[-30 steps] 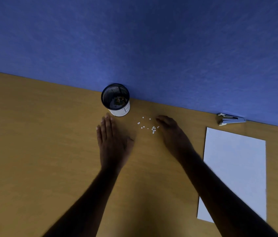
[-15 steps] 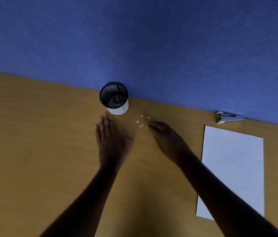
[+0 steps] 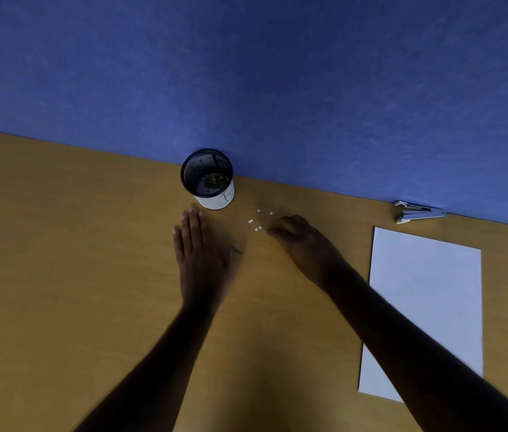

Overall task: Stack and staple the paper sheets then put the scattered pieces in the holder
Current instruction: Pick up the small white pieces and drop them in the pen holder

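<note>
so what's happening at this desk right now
A person is clearing small white pieces off a wooden desk. The right hand, fingers curled, is at the pieces; the left hand lies flat below the mesh holder. The paper stack and stapler sit aside, right.

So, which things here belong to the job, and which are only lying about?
Belong to the job:
paper sheets
stapler
scattered white pieces
mesh holder
left hand, flat on the desk
right hand, curled by the pieces

Lying about:
nothing visible; only the wooden desk and blue wall
</note>
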Tool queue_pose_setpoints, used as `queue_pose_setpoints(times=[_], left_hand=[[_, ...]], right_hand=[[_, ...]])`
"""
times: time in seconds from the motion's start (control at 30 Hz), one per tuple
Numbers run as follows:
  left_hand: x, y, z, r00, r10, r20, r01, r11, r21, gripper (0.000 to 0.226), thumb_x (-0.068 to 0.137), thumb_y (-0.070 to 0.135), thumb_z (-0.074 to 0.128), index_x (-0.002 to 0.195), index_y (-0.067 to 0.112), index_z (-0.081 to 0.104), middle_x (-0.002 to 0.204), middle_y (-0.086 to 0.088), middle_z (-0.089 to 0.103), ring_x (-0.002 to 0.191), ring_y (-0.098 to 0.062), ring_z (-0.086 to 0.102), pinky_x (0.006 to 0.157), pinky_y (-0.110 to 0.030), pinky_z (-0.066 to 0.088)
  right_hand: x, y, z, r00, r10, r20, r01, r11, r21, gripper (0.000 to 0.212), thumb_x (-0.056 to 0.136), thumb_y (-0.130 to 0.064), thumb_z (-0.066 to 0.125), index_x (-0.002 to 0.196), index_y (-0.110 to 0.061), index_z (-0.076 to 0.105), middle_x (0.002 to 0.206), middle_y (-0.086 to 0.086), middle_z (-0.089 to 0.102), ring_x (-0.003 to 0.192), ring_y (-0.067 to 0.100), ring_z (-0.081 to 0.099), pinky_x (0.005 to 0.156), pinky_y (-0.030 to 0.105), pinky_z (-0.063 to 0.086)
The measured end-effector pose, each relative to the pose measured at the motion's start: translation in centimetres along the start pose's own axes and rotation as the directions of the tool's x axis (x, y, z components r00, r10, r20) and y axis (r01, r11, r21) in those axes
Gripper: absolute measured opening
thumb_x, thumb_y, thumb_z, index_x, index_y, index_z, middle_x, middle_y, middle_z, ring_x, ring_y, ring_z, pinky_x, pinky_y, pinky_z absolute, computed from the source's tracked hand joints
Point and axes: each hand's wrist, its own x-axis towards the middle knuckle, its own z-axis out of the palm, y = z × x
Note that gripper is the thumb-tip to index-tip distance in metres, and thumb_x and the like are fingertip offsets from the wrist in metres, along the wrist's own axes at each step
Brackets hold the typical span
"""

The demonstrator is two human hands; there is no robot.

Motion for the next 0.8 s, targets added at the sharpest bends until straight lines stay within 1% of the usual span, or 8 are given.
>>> queue_pose_setpoints(times=[0.13,0.2,0.27,0.37,0.47,0.57,0.67,0.8], left_hand=[[0.1,0.0,0.0,1.000,-0.006,0.005,0.006,1.000,-0.004,0.092,0.095,0.055,0.043,0.164,-0.004,0.022,0.175,-0.020,0.021,0.165,-0.034,0.016,0.135,-0.053,0.012],[0.1,0.0,-0.1,1.000,-0.007,0.004,0.007,1.000,0.000,0.092,0.095,0.055,0.042,0.164,-0.004,0.022,0.175,-0.020,0.021,0.164,-0.035,0.016,0.134,-0.054,0.013],[0.1,0.0,-0.1,1.000,-0.007,-0.001,0.007,1.000,0.002,0.092,0.096,0.055,0.041,0.164,-0.004,0.023,0.174,-0.021,0.022,0.164,-0.035,0.017,0.134,-0.054,0.013],[0.1,0.1,0.0,1.000,-0.010,0.002,0.010,1.000,-0.011,0.091,0.095,0.054,0.041,0.164,-0.003,0.023,0.174,-0.020,0.022,0.164,-0.035,0.017,0.134,-0.054,0.013],[0.1,-0.1,0.1,1.000,-0.002,0.009,0.002,1.000,-0.009,0.091,0.096,0.054,0.041,0.164,-0.003,0.023,0.175,-0.020,0.021,0.164,-0.034,0.017,0.134,-0.054,0.013],[0.1,-0.1,0.1,1.000,-0.001,0.007,0.001,1.000,-0.008,0.090,0.095,0.053,0.041,0.164,-0.004,0.024,0.174,-0.020,0.022,0.164,-0.035,0.018,0.134,-0.054,0.013],[0.1,-0.1,0.1,1.000,0.003,0.014,-0.003,1.000,0.001,0.090,0.096,0.053,0.040,0.164,-0.004,0.023,0.174,-0.020,0.022,0.164,-0.035,0.017,0.134,-0.054,0.013],[0.2,-0.2,0.1,1.000,-0.001,0.027,0.000,1.000,0.028,0.090,0.095,0.052,0.041,0.164,-0.003,0.022,0.175,-0.019,0.020,0.165,-0.035,0.016,0.134,-0.053,0.013]], right_hand=[[0.6,0.7,0.4,1.000,-0.011,-0.025,0.011,1.000,-0.009,0.043,0.088,-0.006,0.073,0.129,-0.010,0.062,0.129,0.012,0.059,0.116,0.026,0.058,0.090,0.036,0.058],[1.0,0.5,0.3,0.989,0.133,-0.062,-0.123,0.982,0.146,0.025,0.096,-0.013,0.066,0.121,-0.014,0.066,0.122,0.007,0.062,0.110,0.022,0.060,0.089,0.037,0.057],[1.2,0.3,-0.3,0.939,0.340,-0.053,-0.292,0.868,0.401,0.017,0.098,-0.015,0.063,0.114,-0.015,0.070,0.115,0.002,0.065,0.102,0.015,0.063,0.088,0.029,0.055],[1.1,-0.2,-1.3,0.809,0.588,-0.005,-0.428,0.595,0.680,0.019,0.095,-0.012,0.068,0.111,-0.020,0.074,0.106,-0.006,0.073,0.093,0.008,0.068,0.082,0.020,0.053],[1.5,-0.9,-2.2,0.712,0.701,0.034,-0.421,0.388,0.820,0.018,0.094,-0.012,0.070,0.110,-0.020,0.076,0.101,-0.010,0.076,0.092,0.005,0.071,0.079,0.016,0.054],[2.9,-2.4,-3.5,0.682,0.730,0.041,-0.364,0.290,0.885,0.018,0.094,-0.011,0.070,0.110,-0.014,0.076,0.098,-0.007,0.077,0.086,-0.002,0.070,0.074,0.012,0.052],[5.3,-3.9,-5.0,0.725,0.689,-0.007,-0.267,0.290,0.919,0.016,0.094,-0.010,0.070,0.108,-0.013,0.076,0.093,-0.003,0.077,0.082,0.003,0.070,0.074,0.016,0.053],[9.8,-5.6,-6.8,0.814,0.561,-0.155,-0.146,0.454,0.879,0.015,0.093,-0.008,0.070,0.107,-0.009,0.076,0.095,-0.004,0.077,0.088,0.007,0.072,0.077,0.016,0.055]])
